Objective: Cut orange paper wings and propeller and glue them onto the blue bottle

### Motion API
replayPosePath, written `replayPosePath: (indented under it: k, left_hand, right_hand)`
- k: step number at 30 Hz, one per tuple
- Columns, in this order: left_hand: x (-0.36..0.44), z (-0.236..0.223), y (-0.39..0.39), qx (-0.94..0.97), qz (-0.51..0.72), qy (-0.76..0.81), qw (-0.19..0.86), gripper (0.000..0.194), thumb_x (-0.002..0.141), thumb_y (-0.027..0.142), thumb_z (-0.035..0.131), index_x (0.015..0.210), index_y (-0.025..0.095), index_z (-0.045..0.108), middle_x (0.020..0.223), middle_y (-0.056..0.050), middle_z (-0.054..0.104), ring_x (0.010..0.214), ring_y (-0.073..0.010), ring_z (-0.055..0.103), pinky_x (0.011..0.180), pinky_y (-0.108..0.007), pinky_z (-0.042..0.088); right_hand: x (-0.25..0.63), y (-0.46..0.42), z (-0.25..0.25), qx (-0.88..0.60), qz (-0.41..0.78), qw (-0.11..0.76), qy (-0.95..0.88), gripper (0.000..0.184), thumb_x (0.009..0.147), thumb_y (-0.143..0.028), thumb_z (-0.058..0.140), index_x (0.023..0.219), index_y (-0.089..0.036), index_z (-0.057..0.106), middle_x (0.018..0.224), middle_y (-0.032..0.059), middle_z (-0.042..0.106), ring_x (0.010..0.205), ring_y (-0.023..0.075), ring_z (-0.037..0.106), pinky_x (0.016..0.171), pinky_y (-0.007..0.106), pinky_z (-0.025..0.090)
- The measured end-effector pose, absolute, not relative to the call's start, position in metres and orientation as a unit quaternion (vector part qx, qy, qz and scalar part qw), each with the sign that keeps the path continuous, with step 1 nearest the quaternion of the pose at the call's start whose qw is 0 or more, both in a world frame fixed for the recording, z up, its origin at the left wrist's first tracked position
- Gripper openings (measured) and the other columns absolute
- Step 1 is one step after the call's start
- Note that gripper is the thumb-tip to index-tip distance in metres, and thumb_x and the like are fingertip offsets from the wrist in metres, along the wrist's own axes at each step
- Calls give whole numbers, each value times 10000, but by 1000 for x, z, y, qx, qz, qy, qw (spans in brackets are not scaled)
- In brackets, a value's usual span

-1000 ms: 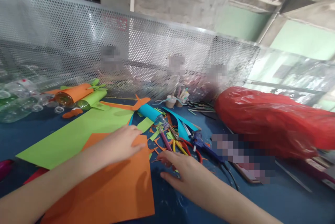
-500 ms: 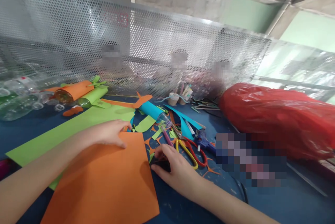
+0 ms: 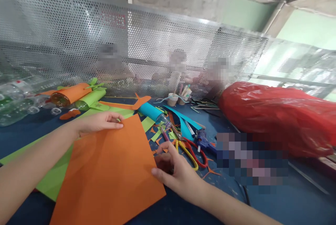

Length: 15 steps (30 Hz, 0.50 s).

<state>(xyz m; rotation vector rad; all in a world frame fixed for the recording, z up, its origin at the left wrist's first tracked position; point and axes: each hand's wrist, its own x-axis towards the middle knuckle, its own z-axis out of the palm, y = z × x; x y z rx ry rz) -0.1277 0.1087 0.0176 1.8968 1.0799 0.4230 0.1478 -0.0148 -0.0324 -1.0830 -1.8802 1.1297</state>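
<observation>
My left hand (image 3: 105, 122) pinches the far edge of a plain orange paper sheet (image 3: 112, 172), thumb on top and fingers behind. The sheet is tilted up a little and overlaps a green paper sheet (image 3: 49, 176). At its right edge is my right hand (image 3: 174, 170), thumb tip over the border, fingers curled but apart from the thumb. I cannot tell whether the fingertips behind touch the paper. Just beyond this hand lie scissors with red and yellow handles (image 3: 189, 153) and a purple pen (image 3: 165, 134).
A blue paper-wrapped bottle (image 3: 152, 111) lies among paper scraps. A blue glue gun (image 3: 206, 142) is right of the scissors. Orange (image 3: 75, 93) and green wrapped bottles (image 3: 96, 97), and clear bottles (image 3: 15, 107), lie left. A red plastic bag (image 3: 278, 120) bulges right; perforated metal panels (image 3: 157, 42) stand behind.
My left hand has gripped the orange sheet's far edge and raised it slightly. The sheet has shifted and turned, its right edge now reaching my right thumb.
</observation>
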Motion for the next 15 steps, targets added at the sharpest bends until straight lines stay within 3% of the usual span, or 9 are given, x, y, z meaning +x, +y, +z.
replayPosePath:
  k: [4, 9, 12, 15]
  left_hand:
    - [-129, 11, 114, 767, 178, 451, 421, 269, 808, 464, 571, 979, 257, 595, 1000, 0, 748, 996, -208, 676, 834, -306, 519]
    - [-128, 8, 118, 786, 187, 463, 364, 293, 802, 487, 562, 963, 255, 639, 995, -2, 759, 974, -226, 690, 808, -316, 538]
    - [-121, 10, 116, 800, 213, 481, 290, 293, 797, 459, 555, 962, 245, 667, 1034, -19, 755, 989, -245, 681, 848, -344, 522]
    - [-108, 15, 109, 804, 264, 497, 190, 358, 837, 438, 501, 1081, 213, 636, 1193, -73, 688, 1107, -269, 614, 979, -407, 441]
  right_hand:
    - [148, -14, -36, -414, 383, 333, -755, 177, 847, -192, 566, 998, -224, 479, 763, -49, 525, 538, 75, 446, 483, 196, 339]
    - [147, -11, -39, -423, 364, 309, -770, 276, 853, -118, 510, 1080, -197, 647, 1049, 44, 677, 718, 127, 602, 635, 238, 480]
    - [146, -10, -38, -439, 393, 300, -750, 316, 864, -132, 511, 1143, -164, 655, 1036, 74, 695, 773, 159, 643, 673, 262, 520]
    - [147, -11, -38, -445, 391, 321, -739, 352, 879, -155, 508, 1210, -169, 625, 1081, 89, 671, 794, 160, 640, 685, 271, 533]
